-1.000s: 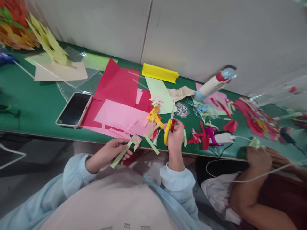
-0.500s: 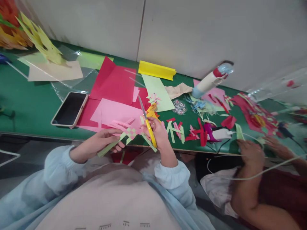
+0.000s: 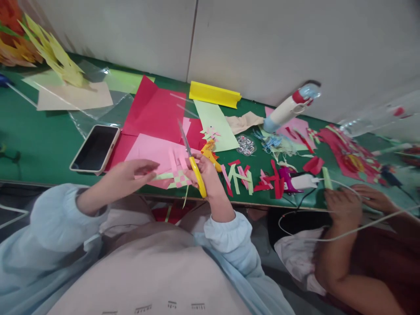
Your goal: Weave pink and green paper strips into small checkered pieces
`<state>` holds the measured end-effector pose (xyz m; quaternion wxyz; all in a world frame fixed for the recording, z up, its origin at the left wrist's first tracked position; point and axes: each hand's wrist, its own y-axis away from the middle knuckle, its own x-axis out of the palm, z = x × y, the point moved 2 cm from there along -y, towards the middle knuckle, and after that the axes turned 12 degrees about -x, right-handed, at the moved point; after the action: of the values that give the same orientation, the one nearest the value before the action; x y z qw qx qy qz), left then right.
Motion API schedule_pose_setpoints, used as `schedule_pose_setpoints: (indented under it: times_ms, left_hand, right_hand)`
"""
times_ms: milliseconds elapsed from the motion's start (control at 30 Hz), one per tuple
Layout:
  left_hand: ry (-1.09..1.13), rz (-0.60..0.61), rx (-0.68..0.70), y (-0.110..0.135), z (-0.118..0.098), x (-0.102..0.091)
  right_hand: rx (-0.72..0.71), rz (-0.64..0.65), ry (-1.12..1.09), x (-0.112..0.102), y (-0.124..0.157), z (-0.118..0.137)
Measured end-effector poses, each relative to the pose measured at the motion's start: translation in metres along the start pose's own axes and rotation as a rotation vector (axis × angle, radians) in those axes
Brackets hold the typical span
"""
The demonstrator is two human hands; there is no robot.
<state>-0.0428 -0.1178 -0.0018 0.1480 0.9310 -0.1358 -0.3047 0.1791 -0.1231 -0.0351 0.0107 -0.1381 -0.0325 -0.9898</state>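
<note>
Holding scissors [image 3: 197, 177], the right hand [image 3: 210, 175] pinches woven paper [image 3: 179, 177]. Left hand [image 3: 129, 178]: grip unclear. Likely light, flimsy; best held by edges.

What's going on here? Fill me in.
At a green table, a person handles a checkered pink-and-green paper piece. The right hand, at the piece's right side, holds yellow-handled scissors. The left hand is at a pale green strip on the other side; its exact grip is unclear.
</note>
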Motion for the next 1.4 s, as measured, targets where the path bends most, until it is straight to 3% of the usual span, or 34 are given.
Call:
schedule_pose_setpoints:
  times_ms: [67,133,167,200,233,300,333,400,500,600,733,900,1167,1400]
  left_hand:
    - [-0.106,-0.231,0.074,0.007,-0.001,-0.004]
    - [-0.138,-0.336,0.111,0.016,-0.001,0.000]
    - [-0.142,-0.329,0.104,0.019,0.000,0.006]
    - [-0.130,-0.258,0.084,0.021,0.002,0.014]
    - [-0.086,-0.107,0.036,0.022,0.003,0.025]
    - [0.116,0.204,-0.096,0.022,0.007,0.049]
    - [0.258,0.280,-0.145,0.022,0.007,0.060]
    - [0.552,0.320,-0.178,0.020,0.004,0.076]
    - [0.977,0.278,-0.205,0.016,-0.001,0.090]
    - [1.190,0.215,-0.248,0.011,-0.004,0.094]
    - [1.207,0.145,-0.258,0.006,-0.005,0.088]
    - [1.050,0.101,-0.349,0.012,0.008,0.071]
    - [0.918,0.011,-0.490,0.036,0.060,0.062]
    - [0.930,0.002,-0.522,0.052,0.066,0.070]
  right_hand:
    - [-0.040,-0.056,-0.001,0.000,-0.001,0.000]
    - [-0.069,-0.093,-0.009,0.001,-0.001,0.002]
    - [-0.079,-0.109,-0.018,0.002,-0.001,0.003]
    - [-0.089,-0.125,-0.029,0.003,-0.001,0.003]
    - [-0.095,-0.139,-0.041,0.004,0.000,0.004]
    - [-0.109,-0.159,-0.062,0.008,0.001,0.003]
    - [-0.124,-0.166,-0.071,0.011,0.001,0.003]
    - [-0.161,-0.176,-0.080,0.016,0.002,0.001]
    - [-0.204,-0.200,-0.085,0.022,0.005,-0.003]
    - [-0.212,-0.219,-0.085,0.026,0.009,-0.006]
    - [-0.200,-0.222,-0.079,0.026,0.014,-0.008]
    - [-0.135,-0.213,-0.035,0.009,0.032,-0.006]
    - [0.368,0.198,-0.054,-0.030,0.090,-0.010]
    - [0.523,0.329,-0.122,-0.035,0.130,-0.033]
